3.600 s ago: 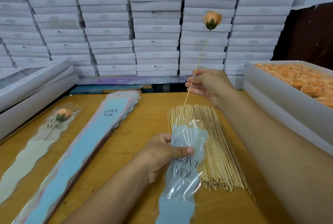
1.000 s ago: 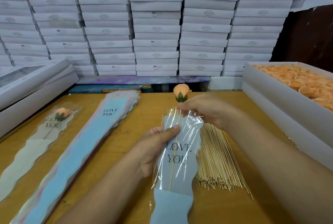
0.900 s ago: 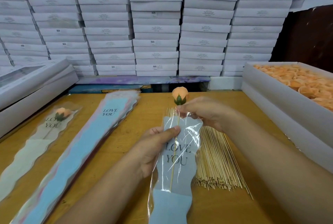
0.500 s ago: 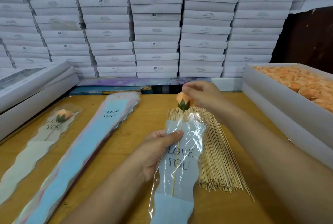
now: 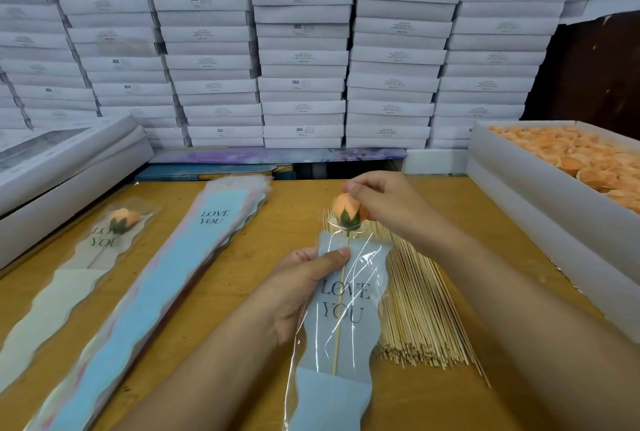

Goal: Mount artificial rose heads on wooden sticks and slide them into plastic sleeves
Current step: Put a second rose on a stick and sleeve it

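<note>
The sleeve's lower end runs off the bottom edge, and the stick's tip disappears behind the blue card inside. The stick stands nearly upright along the sleeve, its rose head pointing away at the mouth, pinched by the right hand while the left hand grips the sleeve. Beneath lies a wooden desk with spare sticks, backed by stacked white boxes.
</note>
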Available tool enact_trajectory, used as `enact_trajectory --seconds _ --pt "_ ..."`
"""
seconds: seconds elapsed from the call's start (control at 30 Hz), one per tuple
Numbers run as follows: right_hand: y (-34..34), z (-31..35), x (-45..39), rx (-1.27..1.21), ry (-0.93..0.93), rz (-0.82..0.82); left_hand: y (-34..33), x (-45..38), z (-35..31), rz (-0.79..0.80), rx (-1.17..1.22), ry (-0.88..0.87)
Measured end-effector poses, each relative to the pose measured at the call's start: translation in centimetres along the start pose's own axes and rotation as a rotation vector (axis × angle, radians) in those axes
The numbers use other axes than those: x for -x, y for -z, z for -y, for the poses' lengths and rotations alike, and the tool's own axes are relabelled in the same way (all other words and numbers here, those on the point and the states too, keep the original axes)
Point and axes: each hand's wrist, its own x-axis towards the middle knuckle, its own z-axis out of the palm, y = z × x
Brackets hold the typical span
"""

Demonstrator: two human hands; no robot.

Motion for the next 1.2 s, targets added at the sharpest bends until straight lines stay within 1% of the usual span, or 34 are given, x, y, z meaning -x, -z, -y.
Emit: enact_trajectory --seconds 0.23,0.37,0.67,0.77,0.9,1.0,1.13,1.2 --pt "0.4 -0.3 0.6 -0.006 0.037 0.033 0.2 -0.3 0.1 -0.010 0.021 -0.006" --pt "0.4 -0.4 1.0 -0.020 0.022 0.093 0.4 -0.4 0.0 -0.010 0.032 0.014" --pt "0.3 0.1 1.4 -0.063 -0.004 0.119 0.4 -0.9 0.2 -0.056 0.074 0.005" --pt "0.3 0.0 1.4 -0.032 -0.004 0.144 0.4 -0.8 0.0 -0.055 0.088 0.012" --pt "0.0 -0.1 1.6 -0.027 -0.036 0.192 0.8 -1.0 -0.3 -0.113 0.076 0.011" --pt "-0.2 -0.3 1.6 0.021 -0.048 0.206 0.9 -1.0 -0.4 -0.100 0.127 0.028" --pt "0.1 -0.2 1.9 0.068 -0.091 0.276 0.9 -1.1 -0.1 -0.084 0.155 -0.004" --pt "0.3 -0.2 1.9 0.063 -0.105 0.274 0.9 -1.2 -0.1 -0.085 0.174 -0.009"
